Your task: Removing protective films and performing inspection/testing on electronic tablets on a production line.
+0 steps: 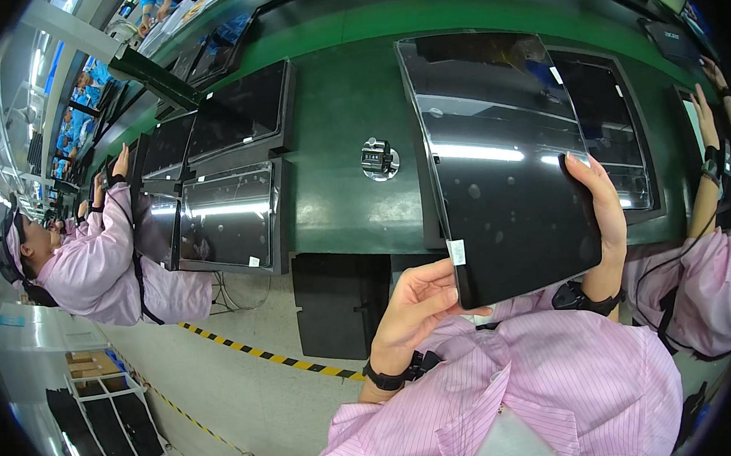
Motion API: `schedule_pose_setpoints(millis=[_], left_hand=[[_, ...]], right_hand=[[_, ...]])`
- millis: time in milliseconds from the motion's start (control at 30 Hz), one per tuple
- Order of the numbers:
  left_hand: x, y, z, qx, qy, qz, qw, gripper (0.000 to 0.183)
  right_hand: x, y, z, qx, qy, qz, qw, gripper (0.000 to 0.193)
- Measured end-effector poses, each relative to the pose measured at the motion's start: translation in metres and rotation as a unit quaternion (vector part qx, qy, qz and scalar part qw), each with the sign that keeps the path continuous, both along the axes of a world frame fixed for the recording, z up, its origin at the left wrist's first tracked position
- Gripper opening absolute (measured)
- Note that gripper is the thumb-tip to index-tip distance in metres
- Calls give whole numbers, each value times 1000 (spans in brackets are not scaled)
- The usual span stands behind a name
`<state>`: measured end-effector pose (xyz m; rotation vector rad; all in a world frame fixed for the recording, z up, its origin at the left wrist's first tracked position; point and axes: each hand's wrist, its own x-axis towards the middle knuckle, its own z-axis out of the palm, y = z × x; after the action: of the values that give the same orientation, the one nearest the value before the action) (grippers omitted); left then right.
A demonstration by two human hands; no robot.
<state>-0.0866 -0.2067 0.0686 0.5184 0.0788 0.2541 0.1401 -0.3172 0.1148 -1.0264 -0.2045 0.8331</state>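
Black panel [508, 209]: above the near edge of the green bench [348, 216], long axis pointing away from its holder.
Grip: left hand [417, 303], right hand [599, 199], both clamped on it.
Bench: other panels [229, 212] either side.
Room: co-workers [88, 264] in pink.

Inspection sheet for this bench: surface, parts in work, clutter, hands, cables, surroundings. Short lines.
Surface: green table, glossy.
Parts in work: glossy dark panel in hand, white tag at its lower left corner; more panels in dark trays on the table.
Clutter: small metal-and-black device on the table, left of the held panel.
Left hand: grips the panel's lower left corner.
Right hand: grips its right edge; fingers mostly hidden.
Cables: thin cables below the table, left.
Surroundings: co-workers in pink both sides; yellow-black floor tape.
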Motion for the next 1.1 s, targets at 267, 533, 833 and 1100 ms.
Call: schedule_pose_setpoints(millis=[267, 533, 833, 1100], left_hand=[[0, 0, -2, 7, 1, 5, 1000, 40], [1, 0, -5, -9, 3, 6, 1000, 41], [45, 52, 19, 3, -65, 30, 997, 67], [84, 64, 64, 37, 74, 95, 992, 22]], right_hand=[[1, -1, -2, -34, -2, -16, 999, 19], [-3, 2, 2, -38, -4, -27, 999, 24], [29, 18, 0, -88, -12, 179, 980, 24], [40, 5, 24, -42, -516, -87, 851, 41]])
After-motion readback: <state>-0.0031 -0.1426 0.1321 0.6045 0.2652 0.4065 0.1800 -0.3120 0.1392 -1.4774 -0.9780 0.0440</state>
